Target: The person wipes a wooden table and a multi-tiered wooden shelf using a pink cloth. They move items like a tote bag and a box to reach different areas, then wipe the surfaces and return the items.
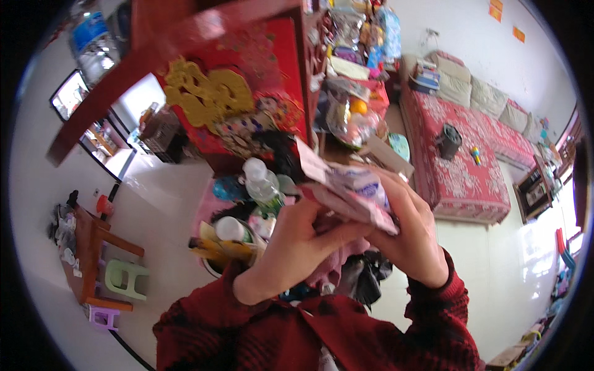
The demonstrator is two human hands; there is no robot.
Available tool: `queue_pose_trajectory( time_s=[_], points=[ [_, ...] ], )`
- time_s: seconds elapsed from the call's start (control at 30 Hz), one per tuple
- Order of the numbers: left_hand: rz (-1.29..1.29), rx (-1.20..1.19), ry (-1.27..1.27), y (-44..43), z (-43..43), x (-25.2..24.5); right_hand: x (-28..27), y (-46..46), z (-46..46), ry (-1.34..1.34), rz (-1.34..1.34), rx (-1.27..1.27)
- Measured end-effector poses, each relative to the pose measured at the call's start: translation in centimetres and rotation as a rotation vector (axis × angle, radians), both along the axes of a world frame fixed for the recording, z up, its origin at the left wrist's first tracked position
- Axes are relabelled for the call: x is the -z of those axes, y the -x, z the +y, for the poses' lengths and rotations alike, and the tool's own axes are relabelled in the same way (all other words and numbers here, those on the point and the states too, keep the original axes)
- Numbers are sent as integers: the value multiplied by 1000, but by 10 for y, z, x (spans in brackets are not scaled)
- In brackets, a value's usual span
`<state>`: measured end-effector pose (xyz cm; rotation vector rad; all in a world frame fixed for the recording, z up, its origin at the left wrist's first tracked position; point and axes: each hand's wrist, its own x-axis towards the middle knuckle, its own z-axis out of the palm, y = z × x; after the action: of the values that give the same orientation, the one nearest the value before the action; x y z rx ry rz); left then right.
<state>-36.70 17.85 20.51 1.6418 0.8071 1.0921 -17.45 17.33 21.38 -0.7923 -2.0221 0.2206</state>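
Observation:
My left hand (297, 246) and my right hand (410, 227) together grip a bundle of pinkish, paper-like packets (345, 199) in front of my chest. A white and purple plastic wrapper (362, 183) shows at its upper side, by my right fingers. What the packets hold cannot be told. To the left of the bundle stands a clear plastic bottle (262, 183) with a white cap. Below it, a second white cap (230, 228) and browned bananas (222, 249) sit in a round container, partly hidden by my left wrist. Black plastic bags (366, 278) lie below my hands.
A red wooden frame piece (116, 88) arches across the upper left, before a red panel with gold ornament (209, 92). Bagged fruit (355, 118) lies beyond my hands. A sofa with a pink floral cover (468, 181) is at right; a wooden table (88, 250) and green stool (125, 278) at left.

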Motion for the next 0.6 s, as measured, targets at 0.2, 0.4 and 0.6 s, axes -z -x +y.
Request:
queue_pose_trajectory(
  time_s=[0.2, 0.4, 0.6],
  points=[
    [-8, -12, -77, 50, -12, -41, -65, 45, 3, -305, -27, -96],
    [-198, 58, -77, 98, -19, -89, -143, 86, 10, -569, -35, -132],
    [-139, 71, -44, 126, -24, -119, -206, 129, 55, -805, -190, 87]
  ],
)
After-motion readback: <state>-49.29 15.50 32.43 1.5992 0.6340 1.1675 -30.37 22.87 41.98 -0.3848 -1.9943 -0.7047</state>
